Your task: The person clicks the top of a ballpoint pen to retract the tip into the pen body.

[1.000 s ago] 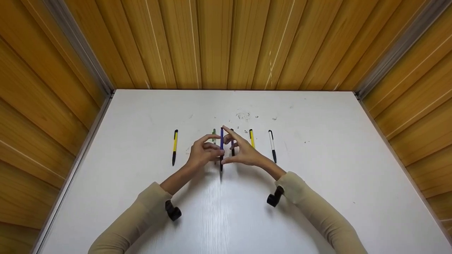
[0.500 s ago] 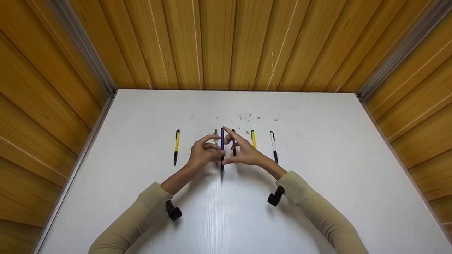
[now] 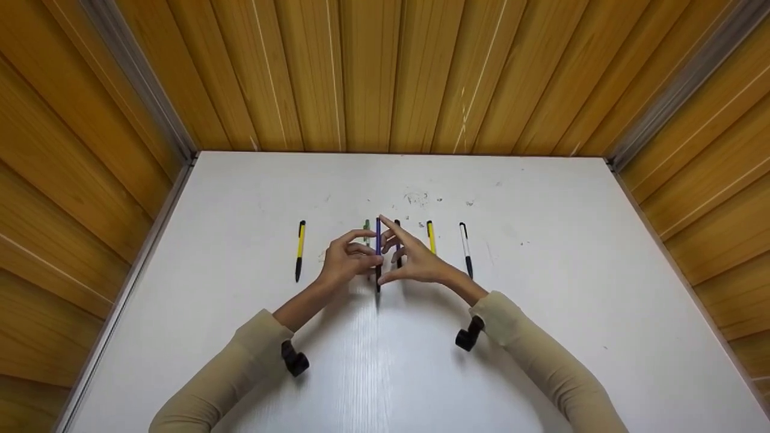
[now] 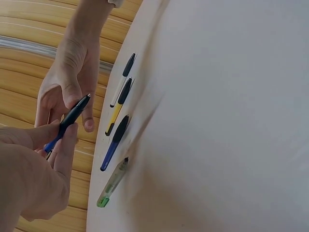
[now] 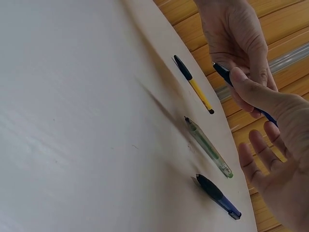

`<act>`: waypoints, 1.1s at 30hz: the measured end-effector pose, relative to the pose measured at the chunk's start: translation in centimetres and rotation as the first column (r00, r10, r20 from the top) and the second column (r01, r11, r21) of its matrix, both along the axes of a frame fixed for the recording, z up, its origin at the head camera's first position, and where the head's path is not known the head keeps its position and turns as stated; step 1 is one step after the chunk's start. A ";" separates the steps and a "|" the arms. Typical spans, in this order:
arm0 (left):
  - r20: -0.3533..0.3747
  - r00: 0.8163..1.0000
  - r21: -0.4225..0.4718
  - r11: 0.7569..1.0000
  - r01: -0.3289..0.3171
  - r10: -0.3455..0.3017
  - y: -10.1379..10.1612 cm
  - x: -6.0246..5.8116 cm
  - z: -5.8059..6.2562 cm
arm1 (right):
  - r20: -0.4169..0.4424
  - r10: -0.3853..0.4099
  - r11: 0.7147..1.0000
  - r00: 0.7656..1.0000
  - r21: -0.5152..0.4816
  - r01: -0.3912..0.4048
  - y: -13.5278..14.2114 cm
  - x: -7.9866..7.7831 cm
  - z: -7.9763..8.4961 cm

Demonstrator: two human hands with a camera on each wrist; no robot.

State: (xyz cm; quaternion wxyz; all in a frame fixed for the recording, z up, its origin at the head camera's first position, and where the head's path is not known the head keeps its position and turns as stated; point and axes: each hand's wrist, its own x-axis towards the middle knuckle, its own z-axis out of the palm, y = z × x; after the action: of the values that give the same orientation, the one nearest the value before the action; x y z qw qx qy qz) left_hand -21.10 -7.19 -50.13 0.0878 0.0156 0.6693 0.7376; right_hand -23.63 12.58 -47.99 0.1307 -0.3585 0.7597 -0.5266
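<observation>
"Where do we find the left hand?"

"At lower left, pinching a blue pen between thumb and fingers, its black tip end slanting up to the right."

"And above it we have the right hand?"

"Yes, thumb close by that pen; we can't tell if they touch."

"What do we see on the white table?"

"Four pens in a slanting row, well apart from the hands: from the top, a white pen, a yellow pen, a second blue pen and a green pen. Behind, we see wood-grain panels."
</observation>
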 end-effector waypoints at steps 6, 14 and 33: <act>-0.002 1.000 -0.024 1.000 -0.014 0.014 0.0 0.2 0.2 | 0.005 -0.016 1.000 1.000 0.022 0.016 -0.1 0.1 -0.1; 0.001 1.000 -0.026 0.999 -0.026 0.026 0.2 -0.1 0.2 | 0.027 -0.047 0.999 0.999 0.024 0.046 0.1 -1.1 -2.6; -0.030 1.000 -0.017 1.000 -0.005 0.005 0.2 0.4 0.2 | -0.003 -0.023 0.999 1.000 0.029 0.023 0.5 -1.5 -3.1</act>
State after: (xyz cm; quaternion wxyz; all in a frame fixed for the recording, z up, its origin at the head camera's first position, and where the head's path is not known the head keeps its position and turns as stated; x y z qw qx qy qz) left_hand -20.69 -7.03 -49.97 0.0762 0.0242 0.6769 0.7317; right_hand -25.14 13.05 -51.13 0.1286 -0.3484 0.7716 -0.5164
